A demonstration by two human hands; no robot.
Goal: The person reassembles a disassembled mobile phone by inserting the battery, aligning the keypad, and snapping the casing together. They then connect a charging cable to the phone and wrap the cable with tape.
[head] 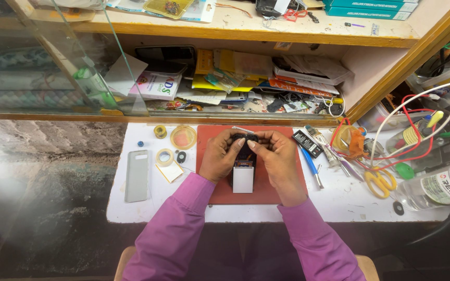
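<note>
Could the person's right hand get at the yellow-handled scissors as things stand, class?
Probably yes. The scissors lie in the open on the white table, to the right of the right hand, with only a blue-handled tool between. That hand first has to let go of the opened phone.

Bare white table (147, 208) lies open along the near edge, left of the red mat (266, 193); further left a grey phone cover (137, 176) and tape rolls (183, 137) crowd the back; right of the mat, a blue screwdriver (311, 165), yellow scissors (380, 181), a tangle of red and white wires (407, 151) and a clear bottle (441, 188) block the way; the shelf edge (225, 120) closes off the far side.
</note>
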